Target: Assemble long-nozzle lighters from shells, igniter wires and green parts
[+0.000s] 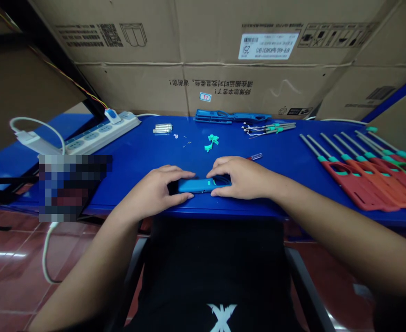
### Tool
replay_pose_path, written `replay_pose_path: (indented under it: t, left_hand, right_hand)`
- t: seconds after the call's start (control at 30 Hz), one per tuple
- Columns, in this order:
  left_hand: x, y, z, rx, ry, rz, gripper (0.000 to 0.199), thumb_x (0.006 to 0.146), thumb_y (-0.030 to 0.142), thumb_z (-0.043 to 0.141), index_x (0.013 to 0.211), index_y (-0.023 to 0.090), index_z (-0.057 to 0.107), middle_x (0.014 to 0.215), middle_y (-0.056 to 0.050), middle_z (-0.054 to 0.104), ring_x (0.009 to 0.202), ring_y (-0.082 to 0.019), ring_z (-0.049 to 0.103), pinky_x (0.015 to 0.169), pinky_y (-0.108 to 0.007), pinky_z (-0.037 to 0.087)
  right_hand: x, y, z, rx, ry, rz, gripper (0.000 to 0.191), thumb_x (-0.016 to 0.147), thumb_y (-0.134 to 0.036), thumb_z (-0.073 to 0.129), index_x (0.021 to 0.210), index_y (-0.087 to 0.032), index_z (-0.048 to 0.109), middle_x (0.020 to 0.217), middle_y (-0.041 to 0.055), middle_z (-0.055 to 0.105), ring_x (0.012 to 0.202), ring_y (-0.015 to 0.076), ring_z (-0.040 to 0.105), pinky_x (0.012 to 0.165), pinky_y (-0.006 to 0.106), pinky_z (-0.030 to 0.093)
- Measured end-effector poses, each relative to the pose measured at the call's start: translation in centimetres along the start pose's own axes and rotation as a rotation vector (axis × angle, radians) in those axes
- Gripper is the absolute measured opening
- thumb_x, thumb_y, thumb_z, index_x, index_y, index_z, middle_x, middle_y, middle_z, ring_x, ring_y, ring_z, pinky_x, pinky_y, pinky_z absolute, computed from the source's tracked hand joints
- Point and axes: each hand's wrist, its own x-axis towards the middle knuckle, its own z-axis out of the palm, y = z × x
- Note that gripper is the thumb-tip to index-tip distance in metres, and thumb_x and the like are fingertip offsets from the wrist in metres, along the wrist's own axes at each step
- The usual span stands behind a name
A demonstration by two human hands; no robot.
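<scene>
A blue plastic casing (198,185) lies near the front edge of the blue table, with a small green part showing on it. My left hand (163,186) grips its left end between thumb and fingers. Around the right end, by the loop-shaped opening, my right hand (235,177) is closed in the same way. Just behind my right hand lies a small screwdriver with a clear handle (256,157). Green plastic pieces (211,142) are scattered farther back, with tiny pins (187,143) to their left.
Blue casings (232,116) and metal tubes with wires (270,129) lie at the back. Silver cylinders (163,128) sit back left, near a white power strip (101,131). Red, orange and green long-nosed lighters (369,180) fill the right. Cardboard (137,87) stands behind the blue table (130,157).
</scene>
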Motion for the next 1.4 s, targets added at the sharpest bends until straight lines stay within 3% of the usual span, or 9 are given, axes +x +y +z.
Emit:
replay_pose_path:
  t: [0.23, 0.5, 0.7, 0.8, 1.0, 1.23, 1.4]
  left_hand:
    - [-0.2, 0.0, 0.1, -0.010, 0.005, 0.002, 0.047, 0.088, 0.047, 0.068, 0.129, 0.025, 0.066, 0.117, -0.007, 0.069, 0.107, -0.024, 0.064, 0.094, -0.038, 0.052]
    - [0.3, 0.7, 0.3, -0.079, -0.004, 0.022, 0.037, 0.095, 0.045, 0.060, 0.123, 0.024, 0.070, 0.113, -0.006, 0.069, 0.104, -0.020, 0.066, 0.095, -0.034, 0.052]
    - [-0.1, 0.5, 0.9, -0.016, 0.029, 0.073, 0.036, 0.095, 0.041, 0.060, 0.124, 0.022, 0.070, 0.114, -0.007, 0.069, 0.105, -0.021, 0.065, 0.096, -0.036, 0.052]
    - [-0.3, 0.4, 0.8, -0.041, 0.027, 0.062, 0.036, 0.093, 0.039, 0.063, 0.125, 0.024, 0.070, 0.116, -0.007, 0.069, 0.106, -0.021, 0.065, 0.096, -0.037, 0.053]
    - [-0.1, 0.4, 0.6, -0.085, 0.005, -0.005, 0.035, 0.089, 0.041, 0.067, 0.120, 0.025, 0.071, 0.114, -0.006, 0.069, 0.102, -0.021, 0.066, 0.093, -0.037, 0.053]
    - [0.1, 0.2, 0.3, -0.117, -0.025, -0.027, 0.037, 0.087, 0.044, 0.071, 0.120, 0.027, 0.072, 0.110, -0.004, 0.068, 0.101, -0.020, 0.065, 0.091, -0.034, 0.052]
    - [-0.3, 0.3, 0.7, -0.140, 0.016, -0.012, 0.028, 0.095, 0.043, 0.060, 0.100, 0.024, 0.079, 0.101, -0.005, 0.068, 0.092, -0.018, 0.066, 0.083, -0.031, 0.053]
  right_hand:
    - [0.3, -0.4, 0.2, -0.025, -0.014, 0.014, 0.042, 0.082, -0.042, 0.074, 0.118, -0.021, 0.074, 0.112, 0.0091, 0.067, 0.101, 0.0246, 0.062, 0.085, 0.036, 0.048]
    - [0.9, -0.7, -0.4, -0.031, -0.069, 0.017, 0.037, 0.080, -0.043, 0.078, 0.113, -0.026, 0.077, 0.094, 0.0041, 0.065, 0.081, 0.0180, 0.060, 0.070, 0.030, 0.043]
    - [0.3, -0.4, 0.4, -0.010, -0.011, 0.024, 0.050, 0.080, -0.043, 0.078, 0.123, -0.018, 0.071, 0.114, 0.0093, 0.067, 0.101, 0.0244, 0.063, 0.089, 0.036, 0.049]
    - [-0.6, 0.1, -0.2, -0.001, 0.007, 0.059, 0.056, 0.080, -0.043, 0.077, 0.128, -0.017, 0.068, 0.118, 0.0101, 0.067, 0.104, 0.0246, 0.063, 0.089, 0.036, 0.050]
    - [-3.0, 1.4, -2.2, 0.032, -0.024, 0.113, 0.023, 0.085, -0.041, 0.069, 0.096, -0.022, 0.079, 0.096, 0.0045, 0.073, 0.085, 0.0197, 0.067, 0.077, 0.034, 0.052]
    - [-3.3, 1.0, -0.9, 0.014, -0.021, 0.096, 0.017, 0.088, -0.034, 0.067, 0.089, -0.022, 0.078, 0.091, 0.0043, 0.072, 0.081, 0.0184, 0.066, 0.072, 0.033, 0.050]
    - [-3.8, 0.6, -0.1, -0.066, 0.045, 0.061, 0.015, 0.090, -0.028, 0.065, 0.093, -0.019, 0.076, 0.092, 0.0068, 0.070, 0.086, 0.0212, 0.064, 0.078, 0.035, 0.049]
